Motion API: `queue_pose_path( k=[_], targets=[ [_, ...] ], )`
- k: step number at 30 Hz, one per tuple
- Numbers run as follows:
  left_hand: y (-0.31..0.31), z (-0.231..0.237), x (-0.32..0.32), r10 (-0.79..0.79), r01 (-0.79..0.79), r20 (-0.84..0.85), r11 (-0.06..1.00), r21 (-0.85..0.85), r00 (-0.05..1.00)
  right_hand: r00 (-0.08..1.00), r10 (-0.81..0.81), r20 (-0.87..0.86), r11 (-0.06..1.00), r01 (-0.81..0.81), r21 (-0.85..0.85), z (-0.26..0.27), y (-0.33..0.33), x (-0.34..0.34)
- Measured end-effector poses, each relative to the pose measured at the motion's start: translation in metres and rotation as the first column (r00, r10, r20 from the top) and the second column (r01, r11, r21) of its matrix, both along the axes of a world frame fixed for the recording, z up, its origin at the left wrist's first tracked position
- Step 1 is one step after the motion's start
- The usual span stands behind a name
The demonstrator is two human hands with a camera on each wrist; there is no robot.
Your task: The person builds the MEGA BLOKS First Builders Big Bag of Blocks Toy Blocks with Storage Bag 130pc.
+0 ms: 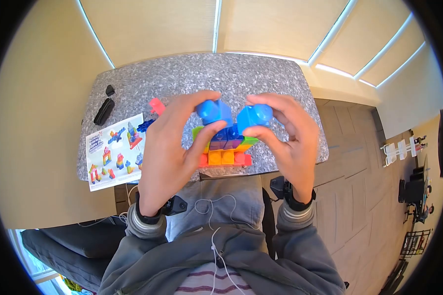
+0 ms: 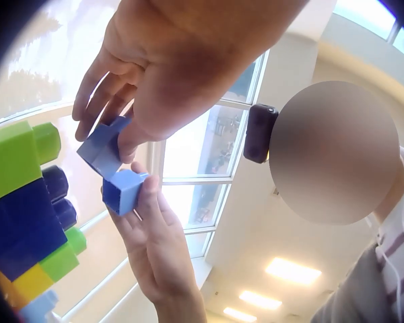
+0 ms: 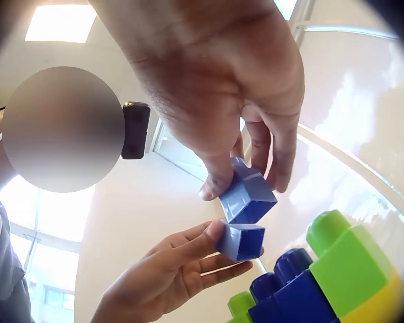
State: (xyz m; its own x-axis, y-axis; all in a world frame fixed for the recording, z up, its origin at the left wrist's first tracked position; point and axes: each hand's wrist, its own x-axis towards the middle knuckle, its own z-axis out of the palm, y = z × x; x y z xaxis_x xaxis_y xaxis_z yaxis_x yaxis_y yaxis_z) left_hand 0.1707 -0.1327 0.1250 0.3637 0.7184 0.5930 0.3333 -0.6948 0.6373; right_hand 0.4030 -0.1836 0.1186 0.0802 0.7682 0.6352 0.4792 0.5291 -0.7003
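Pinching in the left hand (image 1: 168,140), between thumb and fingers, a light blue hollow plastic block (image 1: 216,113); pinching in the right hand (image 1: 294,135), in much the same way, a second light blue hollow plastic block (image 1: 251,119). Holding both up between the hands, close together, with open undersides showing in the right wrist view; hard to tell whether touching. Unable to see the left hand's lower fingers in the head view. Visible just below both hands: a stacked structure of green, dark blue, purple, yellow, orange and red plastic blocks (image 1: 227,157), partly covered from above by the hands and the held pair, and cut off by the frame edge in both wrist views. Beneath that, a grey speckled tabletop (image 1: 261,73). Just beyond the left hand, a pinkish-red plastic block (image 1: 157,106); close beside the same hand, a dark blue plastic piece (image 1: 145,125), partly hidden, shape unclear. To the left of the left hand, a white printed paper sheet (image 1: 101,169) with coloured block models, lettering too small to read. Farther off on that side, a black elongated object (image 1: 104,111) and a small black piece (image 1: 110,90), both hard to identify.
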Motion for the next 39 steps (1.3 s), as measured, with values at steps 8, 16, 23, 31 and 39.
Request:
queue_pose_path(
  k=[8,16,23,31,39],
  targets=[
    [0.007,-0.006,0.004,-0.022,0.012,-0.168,0.998,-0.06,0.986,0.964,-0.017,0.265,0.999,0.025,-0.024,-0.005,0.011,-0.001],
    [0.003,-0.007,0.003,-0.049,0.008,-0.295,0.991,-0.137,0.954,0.956,0.037,0.292,0.993,-0.003,-0.117,-0.015,0.009,0.006],
    [0.004,-0.03,-0.016,-0.091,0.051,-0.203,0.98,-0.193,0.975,0.935,-0.212,0.283,0.962,0.251,-0.108,-0.027,0.001,0.065],
    [0.003,-0.077,-0.043,0.044,-0.053,-0.046,0.973,-0.224,0.998,0.674,-0.474,0.566,0.8,0.598,-0.042,-0.152,0.007,0.159],
    [0.003,-0.061,-0.036,0.008,-0.027,-0.114,0.986,-0.167,0.993,0.869,-0.398,0.294,0.755,0.492,-0.433,-0.147,0.008,0.15]
  ],
)
